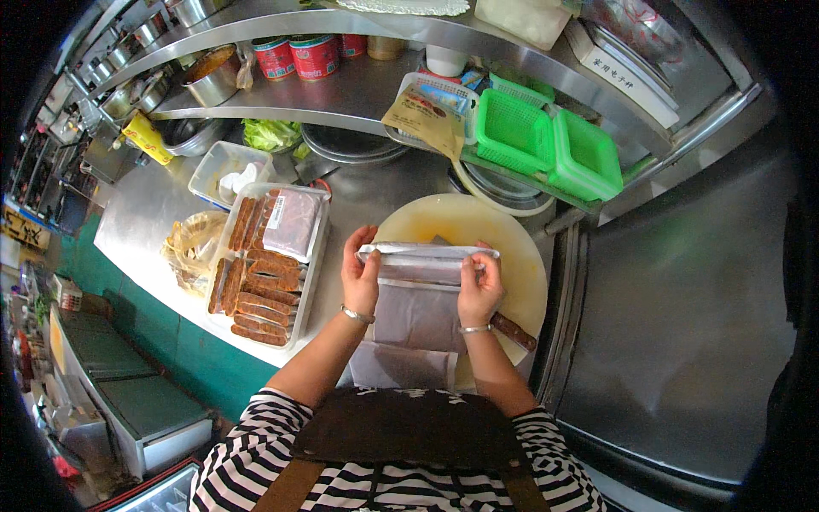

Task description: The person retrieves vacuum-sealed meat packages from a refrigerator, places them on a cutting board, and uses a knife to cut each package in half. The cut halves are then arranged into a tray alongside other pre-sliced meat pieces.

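My left hand (362,272) and my right hand (480,281) grip the two ends of a flat plastic packet (425,256), raised over a round cutting board (524,256). Beneath it lies another packet (416,313) with brownish-pink contents, and a further packet (403,365) sits closer to my apron. A knife's wooden handle (514,331) sticks out beside my right wrist; most of its blade is hidden. To the left, a white tray (313,281) holds rows of browned sausage-like pieces (265,307) and a labelled packet (291,221).
Left of the tray lies a crumpled plastic bag (195,249). Behind it stand a clear container (221,169) and lettuce (272,134). A steel shelf (358,105) crosses the back, with red cans (313,57) and green baskets (515,131). A dark metal surface (678,307) lies right.
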The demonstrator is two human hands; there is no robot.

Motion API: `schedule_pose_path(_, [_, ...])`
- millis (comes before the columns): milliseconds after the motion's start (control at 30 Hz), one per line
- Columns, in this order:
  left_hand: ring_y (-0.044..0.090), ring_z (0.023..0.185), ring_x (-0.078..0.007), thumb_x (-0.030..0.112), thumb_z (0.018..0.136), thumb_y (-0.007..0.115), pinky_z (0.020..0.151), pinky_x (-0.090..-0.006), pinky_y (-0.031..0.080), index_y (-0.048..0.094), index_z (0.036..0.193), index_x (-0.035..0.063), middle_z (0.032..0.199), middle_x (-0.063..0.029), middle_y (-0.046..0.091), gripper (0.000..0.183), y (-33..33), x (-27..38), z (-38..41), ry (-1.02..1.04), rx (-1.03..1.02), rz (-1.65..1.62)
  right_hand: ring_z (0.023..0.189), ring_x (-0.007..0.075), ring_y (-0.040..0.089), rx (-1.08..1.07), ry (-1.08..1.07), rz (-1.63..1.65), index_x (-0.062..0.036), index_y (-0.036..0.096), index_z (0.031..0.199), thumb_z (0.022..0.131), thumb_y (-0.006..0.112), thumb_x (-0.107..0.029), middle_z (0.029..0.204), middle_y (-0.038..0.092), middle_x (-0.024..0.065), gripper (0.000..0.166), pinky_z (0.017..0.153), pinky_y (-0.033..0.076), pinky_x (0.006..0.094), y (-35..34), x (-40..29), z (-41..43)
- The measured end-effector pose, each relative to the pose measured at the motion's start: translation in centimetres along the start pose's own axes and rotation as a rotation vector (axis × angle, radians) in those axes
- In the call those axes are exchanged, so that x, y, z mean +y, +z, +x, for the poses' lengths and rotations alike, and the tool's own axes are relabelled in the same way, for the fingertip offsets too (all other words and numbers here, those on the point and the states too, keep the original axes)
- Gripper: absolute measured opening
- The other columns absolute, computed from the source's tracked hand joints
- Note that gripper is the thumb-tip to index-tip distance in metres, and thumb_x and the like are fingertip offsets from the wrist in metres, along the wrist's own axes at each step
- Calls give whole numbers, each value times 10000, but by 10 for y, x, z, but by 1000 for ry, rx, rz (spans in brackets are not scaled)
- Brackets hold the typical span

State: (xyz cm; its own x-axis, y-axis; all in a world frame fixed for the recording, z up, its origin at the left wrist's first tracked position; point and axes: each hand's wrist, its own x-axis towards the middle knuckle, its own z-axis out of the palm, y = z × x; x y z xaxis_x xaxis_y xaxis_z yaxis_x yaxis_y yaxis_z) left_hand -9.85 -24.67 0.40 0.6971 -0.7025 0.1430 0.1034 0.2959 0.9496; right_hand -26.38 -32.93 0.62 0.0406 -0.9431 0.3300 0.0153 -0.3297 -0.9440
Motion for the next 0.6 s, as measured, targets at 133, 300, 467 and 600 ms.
schedule_pose_path(133, [410,1234,-218,10,848,448,1043,-327,283,403,1293,38,1334,-146,445,448,-2,8,-12,-11,-17,13,881,237,563,-41,-190,-182,-8,547,789,784,634,-21,1049,587,161,88,772,448,338,-4,-13,-2])
schedule_pose_path(300, [411,1227,-206,16,823,443,1043,-322,275,387,1320,59,1369,-136,412,502,-4,7,-16,-24,7,50,901,284,564,-140,-249,-286,-11,553,734,786,645,-54,958,590,161,113,773,442,340,-11,-16,2])
schedule_pose_path(467, [481,953,-139,31,820,459,844,-260,381,393,1318,50,1186,-81,507,503,-5,3,11,-189,22,25,770,216,555,-258,0,-285,-23,579,750,798,663,-120,800,599,116,137,703,438,326,-16,-15,22])
schedule_pose_path(600, [473,685,-94,119,814,508,601,-238,396,408,1293,16,842,-10,538,501,5,-13,57,-418,-48,100,674,110,510,-245,379,-32,-26,643,835,807,641,-133,732,588,5,111,627,411,257,-14,18,60])
